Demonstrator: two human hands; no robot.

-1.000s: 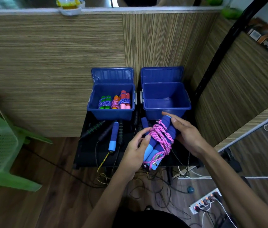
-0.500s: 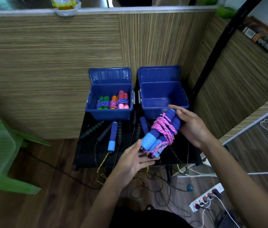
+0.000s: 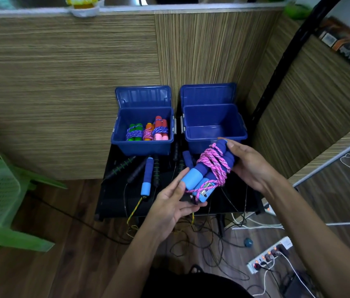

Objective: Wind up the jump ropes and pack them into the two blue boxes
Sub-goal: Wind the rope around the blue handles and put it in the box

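In front of the right blue box [image 3: 214, 125], the right hand [image 3: 250, 163] grasps a wound jump rope bundle [image 3: 209, 168]: soft foam handles, dark and light blue, bound in braided pink cord. The left hand [image 3: 174, 203] lies loose-fingered under its lower end. The left blue box [image 3: 141, 145], glossy plastic, holds three wound ropes.

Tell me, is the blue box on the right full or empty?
Empty. The right blue box stands open with its lid up, and only its bare blue floor shows inside. The wound rope bundle is outside it.
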